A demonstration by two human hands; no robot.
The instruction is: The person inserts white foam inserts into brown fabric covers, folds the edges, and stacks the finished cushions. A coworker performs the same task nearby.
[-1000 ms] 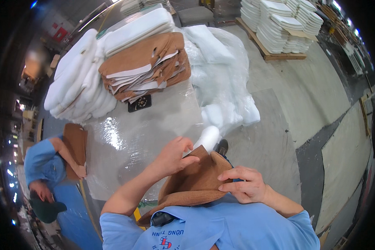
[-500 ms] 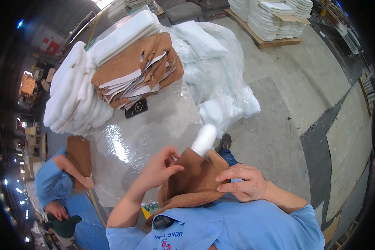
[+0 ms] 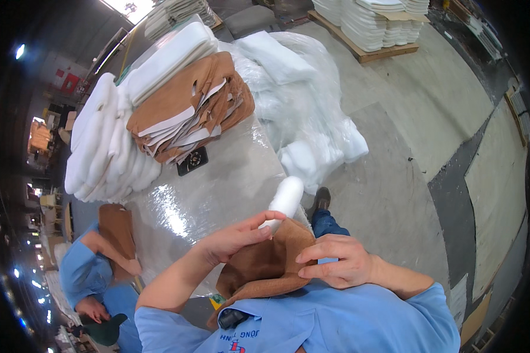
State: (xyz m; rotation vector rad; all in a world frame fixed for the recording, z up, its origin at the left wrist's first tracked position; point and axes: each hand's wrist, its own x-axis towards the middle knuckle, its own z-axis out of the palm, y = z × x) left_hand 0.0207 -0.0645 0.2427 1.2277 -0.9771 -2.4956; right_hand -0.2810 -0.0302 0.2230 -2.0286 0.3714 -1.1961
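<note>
A brown fabric cover point(image 3: 259, 265) with a wide opening is held up against my chest. From behind its far edge a rounded white padding piece point(image 3: 290, 194) sticks out toward the table. My left hand point(image 3: 235, 238) is at that edge, index finger and thumb closed around the lower end of the padding, beside the cloth. My right hand point(image 3: 338, 259) pinches the right side of the opening between thumb and fingers. The padding's lower end is partly hidden by my left fingers and the cover.
A plastic-wrapped table point(image 3: 218, 194) carries a stack of brown covers point(image 3: 191, 106), white padding point(image 3: 103, 141) and a black phone-like object point(image 3: 192, 162). Wrapped white padding point(image 3: 312, 94) lies right of it. A co-worker point(image 3: 85, 265) handles brown fabric at left. A loaded pallet point(image 3: 388, 53) stands far right.
My left hand has moved right and forward, from the cover's left edge to the lower end of the white padding. The right hand keeps its pinch. The view has shifted slightly.
</note>
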